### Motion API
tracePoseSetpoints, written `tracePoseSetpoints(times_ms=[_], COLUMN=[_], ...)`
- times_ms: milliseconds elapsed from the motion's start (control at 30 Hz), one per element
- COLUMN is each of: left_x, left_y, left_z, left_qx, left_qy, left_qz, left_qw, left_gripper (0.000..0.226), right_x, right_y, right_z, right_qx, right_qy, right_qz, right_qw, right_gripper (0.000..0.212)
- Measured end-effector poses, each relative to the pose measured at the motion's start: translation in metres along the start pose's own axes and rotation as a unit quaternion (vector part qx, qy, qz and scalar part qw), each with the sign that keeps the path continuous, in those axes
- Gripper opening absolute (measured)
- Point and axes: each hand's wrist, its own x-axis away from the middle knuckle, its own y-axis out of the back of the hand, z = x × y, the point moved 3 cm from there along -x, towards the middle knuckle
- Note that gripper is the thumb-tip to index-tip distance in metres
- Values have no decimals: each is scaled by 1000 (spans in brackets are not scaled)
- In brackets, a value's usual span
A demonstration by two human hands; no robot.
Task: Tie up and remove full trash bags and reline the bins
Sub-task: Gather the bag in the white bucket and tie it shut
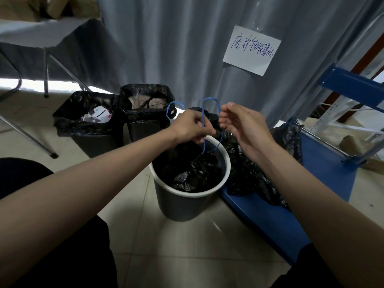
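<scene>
Both hands pinch blue drawstring over bin

Paper sign on curtain: I read blue handwriting, "废弃物收集处", last characters unclear.
Bins, bags: I find no legible text.

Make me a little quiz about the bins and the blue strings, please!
1. True or false: the round grey bin with a white rim holds a black plastic bag.
2. What do the left hand and right hand hold: A blue drawstring loops, B a broom?
3. How many black-lined bins stand behind?

Key: 1 true; 2 A; 3 two.
</scene>
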Motion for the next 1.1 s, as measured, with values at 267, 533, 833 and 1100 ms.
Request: tracePoseSetpoints(times_ms=[267, 533, 833, 1100], left_x=[-8, -12, -14, -7], left_y=[23, 39, 73, 79], left_z=[-32, -41, -9, -2], left_qx=[108, 227, -379, -200], left_qy=[-19, 14, 33, 39], left_qz=[-83, -116, -172, -162], left_qw=[990, 967, 909, 965], left_gripper=[10, 12, 86, 15], right_x=[-7, 1, -7, -14], right_y=[2, -14, -14, -27], right_z=[-37, -63, -71, -77], right_qx=[254, 197, 108, 74], right_qy=[-24, -12, -51, -56], right_qz=[-24, 129, 39, 9], right_qw=[967, 972, 992, 996], right_gripper=[20, 23, 35, 35])
